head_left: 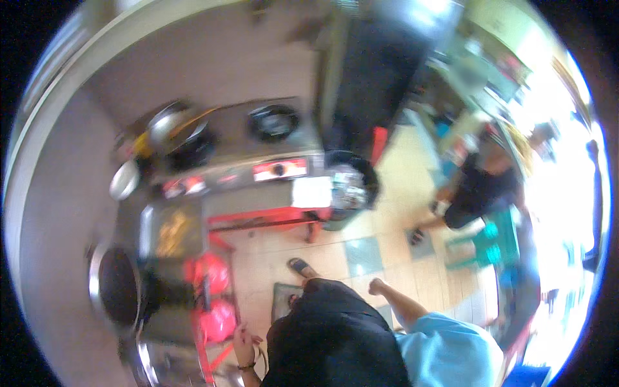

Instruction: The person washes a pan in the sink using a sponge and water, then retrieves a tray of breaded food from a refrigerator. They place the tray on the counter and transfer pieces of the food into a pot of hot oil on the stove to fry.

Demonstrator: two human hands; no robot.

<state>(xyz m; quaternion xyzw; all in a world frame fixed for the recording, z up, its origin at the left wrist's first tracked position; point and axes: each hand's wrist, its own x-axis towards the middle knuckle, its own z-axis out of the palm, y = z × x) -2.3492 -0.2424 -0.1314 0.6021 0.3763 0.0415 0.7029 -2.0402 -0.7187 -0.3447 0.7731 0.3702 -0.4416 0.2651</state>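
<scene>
My left hand (244, 345), with a dark band at its wrist, is low beside my black garment (335, 342). Its fingers look apart, nothing plainly in them, near a pink-red bag or bundle (219, 322) on a red frame. A bare forearm runs out of a light blue sleeve (448, 348) on the right; it looks like mine. Its hand, my right hand (376, 287), hangs over the tiled floor, touching nothing visible. Blur hides how its fingers are set.
Ahead is a stove (225, 155) with burners, a wok (187, 142) and a white cloth or paper (312, 192). A tray (149, 232) of yellowish food and a large dark pan (117, 284) stand left. A person (480, 187) in dark clothes is right, by a green stool (490, 245).
</scene>
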